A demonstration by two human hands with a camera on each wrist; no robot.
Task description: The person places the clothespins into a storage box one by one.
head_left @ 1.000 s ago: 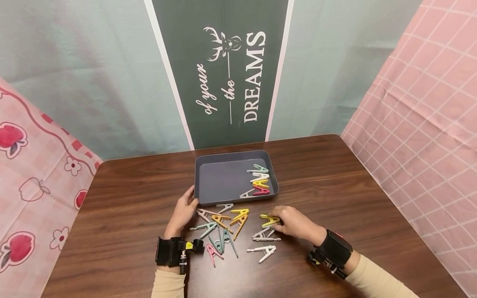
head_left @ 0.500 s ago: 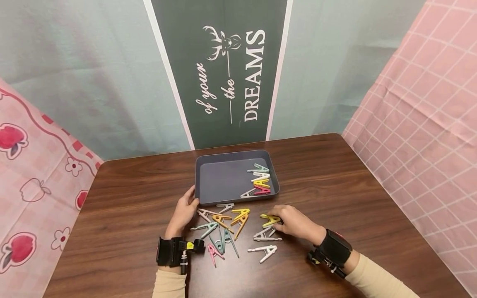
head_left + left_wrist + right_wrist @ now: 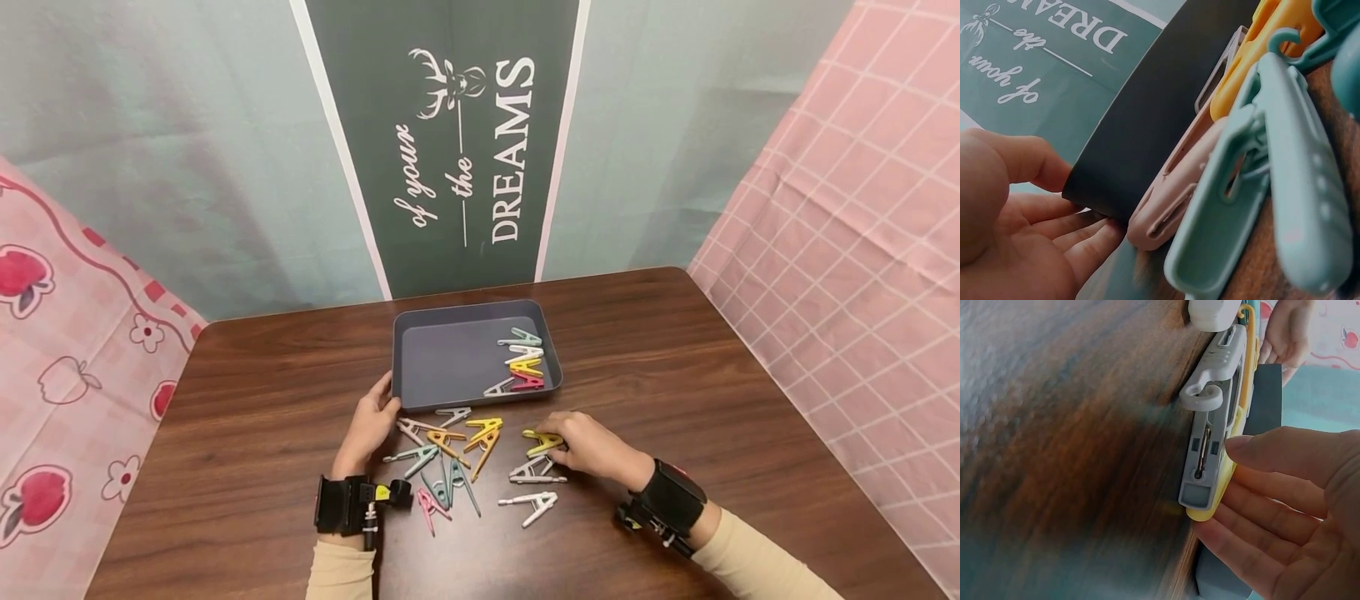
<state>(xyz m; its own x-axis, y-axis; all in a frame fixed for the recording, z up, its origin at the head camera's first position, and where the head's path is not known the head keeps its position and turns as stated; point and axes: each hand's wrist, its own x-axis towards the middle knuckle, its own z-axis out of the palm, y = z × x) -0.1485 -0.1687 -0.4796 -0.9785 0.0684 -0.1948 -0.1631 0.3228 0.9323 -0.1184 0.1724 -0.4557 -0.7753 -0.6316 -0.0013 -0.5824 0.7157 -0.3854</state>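
At the near left corner of the dark grey tray (image 3: 450, 358), my left hand (image 3: 369, 429) grips the rim; the left wrist view has its thumb on top of the tray wall (image 3: 1141, 112) with fingers below. My right hand (image 3: 592, 446) pinches a yellow-green clothespin (image 3: 538, 443) lying on the table right of the pile. Just in front of that lie a grey clothespin (image 3: 532, 475) and a white clothespin (image 3: 534, 505). Seen from the right wrist, the grey clothespin (image 3: 1196, 495) partly hides the yellow-green one (image 3: 1202, 514), and the thumb tip is beside both.
Inside the tray's right side, several clothespins (image 3: 525, 367) sit in a column. A loose pile of orange, yellow, pink and green clothespins (image 3: 446, 440) spreads in front of the tray. Brown tabletop (image 3: 645, 358) surrounds everything, with curtains (image 3: 637, 167) behind.
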